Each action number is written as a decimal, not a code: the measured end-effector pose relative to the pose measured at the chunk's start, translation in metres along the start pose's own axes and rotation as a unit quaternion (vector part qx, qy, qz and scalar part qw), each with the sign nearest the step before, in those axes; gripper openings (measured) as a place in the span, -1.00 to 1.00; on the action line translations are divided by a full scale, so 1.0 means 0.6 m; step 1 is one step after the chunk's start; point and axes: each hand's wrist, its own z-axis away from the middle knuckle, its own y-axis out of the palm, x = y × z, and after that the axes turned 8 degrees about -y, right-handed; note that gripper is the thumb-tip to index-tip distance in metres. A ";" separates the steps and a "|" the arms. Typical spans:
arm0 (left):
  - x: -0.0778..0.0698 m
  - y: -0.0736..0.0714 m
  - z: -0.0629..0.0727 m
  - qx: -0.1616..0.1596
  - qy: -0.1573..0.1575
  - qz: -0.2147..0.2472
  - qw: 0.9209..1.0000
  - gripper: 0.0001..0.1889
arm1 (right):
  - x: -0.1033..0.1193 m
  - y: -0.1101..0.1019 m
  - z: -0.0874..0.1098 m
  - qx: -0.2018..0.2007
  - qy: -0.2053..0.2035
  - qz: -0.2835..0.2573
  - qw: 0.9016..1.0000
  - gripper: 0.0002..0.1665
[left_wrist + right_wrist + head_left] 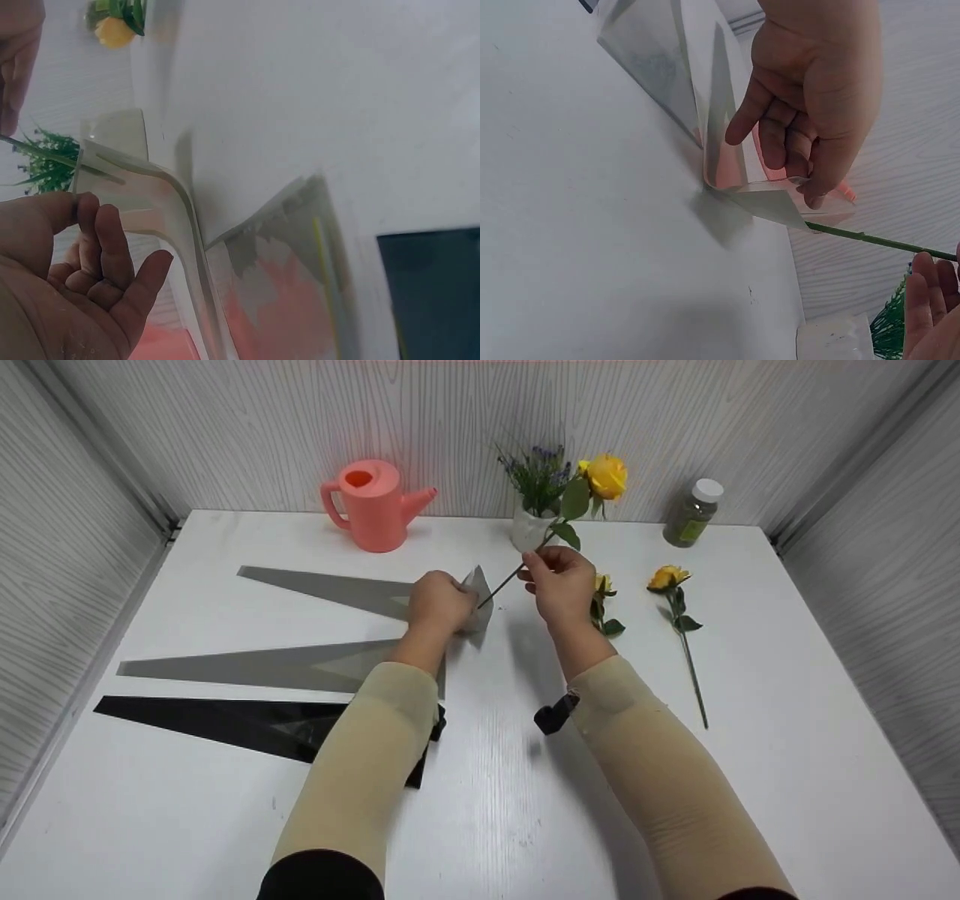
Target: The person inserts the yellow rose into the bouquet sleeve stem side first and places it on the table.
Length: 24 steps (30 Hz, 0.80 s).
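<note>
My left hand (442, 601) pinches the rim of a grey translucent flower sleeve (337, 594), a long tapered bag whose mouth stands raised off the table. Between thumb and fingers, my right hand (564, 585) pinches the stem (514, 576) of a yellow rose (606, 476), its bloom up and away from me. In the left wrist view the stem's lower end lies within the sleeve's mouth (142, 180). The right wrist view has the green stem (870, 238) slanting out of that mouth, with the left-hand fingers on its edge.
Another grey sleeve (262, 667) and a black one (217, 724) lie nearer me. Two more yellow roses are at right, one (679, 600) fully visible, another (602, 604) partly behind my hand. Behind stand a pink watering can (379, 514), potted plant (534, 531) and jar (686, 519).
</note>
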 end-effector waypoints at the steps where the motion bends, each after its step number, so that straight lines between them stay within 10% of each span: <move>1: 0.000 0.000 0.000 0.001 -0.001 -0.001 1.000 -0.77 | 0.000 0.001 0.000 0.002 0.004 0.003 1.000 -0.83; 24: 0.000 0.001 0.000 0.018 -0.014 0.004 1.000 -0.79 | -0.026 0.012 0.012 -0.019 -0.016 -0.015 1.000 -0.76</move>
